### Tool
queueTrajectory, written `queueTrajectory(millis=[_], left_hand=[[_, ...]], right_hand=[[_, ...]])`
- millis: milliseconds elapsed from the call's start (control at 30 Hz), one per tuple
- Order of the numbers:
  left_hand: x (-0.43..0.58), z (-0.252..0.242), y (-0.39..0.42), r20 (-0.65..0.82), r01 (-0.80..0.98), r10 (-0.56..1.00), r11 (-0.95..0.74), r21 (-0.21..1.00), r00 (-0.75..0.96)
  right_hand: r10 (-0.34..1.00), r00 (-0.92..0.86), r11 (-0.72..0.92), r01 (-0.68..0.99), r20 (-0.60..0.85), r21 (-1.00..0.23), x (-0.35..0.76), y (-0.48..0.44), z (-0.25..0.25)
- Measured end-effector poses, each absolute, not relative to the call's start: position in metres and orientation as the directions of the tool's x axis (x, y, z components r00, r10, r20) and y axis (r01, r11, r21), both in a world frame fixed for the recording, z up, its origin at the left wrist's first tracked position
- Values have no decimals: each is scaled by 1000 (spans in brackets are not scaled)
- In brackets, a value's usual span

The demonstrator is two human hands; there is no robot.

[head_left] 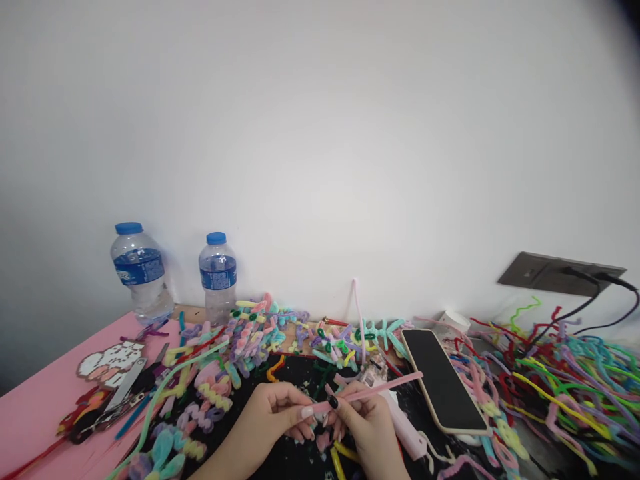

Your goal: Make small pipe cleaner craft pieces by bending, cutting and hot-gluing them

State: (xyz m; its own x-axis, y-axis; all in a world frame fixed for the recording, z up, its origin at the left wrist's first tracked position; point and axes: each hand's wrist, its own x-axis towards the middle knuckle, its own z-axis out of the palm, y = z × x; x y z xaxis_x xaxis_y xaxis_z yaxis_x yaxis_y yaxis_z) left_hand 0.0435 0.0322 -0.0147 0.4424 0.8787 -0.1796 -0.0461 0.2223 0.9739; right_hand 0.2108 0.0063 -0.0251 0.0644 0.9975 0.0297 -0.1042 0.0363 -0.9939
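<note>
Craft corner: a hobby worktable (196, 311) stood against a white wall (320, 147); home or studio could not be told.
Fuzzy stems (565, 400): lay heaped in many colours, some twisted into shapes.
Hand tools (131, 385): lay at the left.

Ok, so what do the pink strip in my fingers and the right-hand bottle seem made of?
Pink strip: probably fuzzy chenille, matte and soft-looking; any wire core is hidden. Right-hand bottle: most likely clear, glossy plastic, being see-through with bright highlights.
</note>
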Motion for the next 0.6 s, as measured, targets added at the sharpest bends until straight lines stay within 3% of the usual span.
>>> queueTrajectory(millis=[300, 600], left_hand=[[44, -16, 33, -168, -64, 876, 220, 973, 453], [41, -15, 30, -18, 103, 889, -33, 994, 458]], right_hand=[[997, 83, 11, -104, 2, -995, 211, 4, -24], [997, 74, 11, -42, 8, -999, 207, -1, -17]])
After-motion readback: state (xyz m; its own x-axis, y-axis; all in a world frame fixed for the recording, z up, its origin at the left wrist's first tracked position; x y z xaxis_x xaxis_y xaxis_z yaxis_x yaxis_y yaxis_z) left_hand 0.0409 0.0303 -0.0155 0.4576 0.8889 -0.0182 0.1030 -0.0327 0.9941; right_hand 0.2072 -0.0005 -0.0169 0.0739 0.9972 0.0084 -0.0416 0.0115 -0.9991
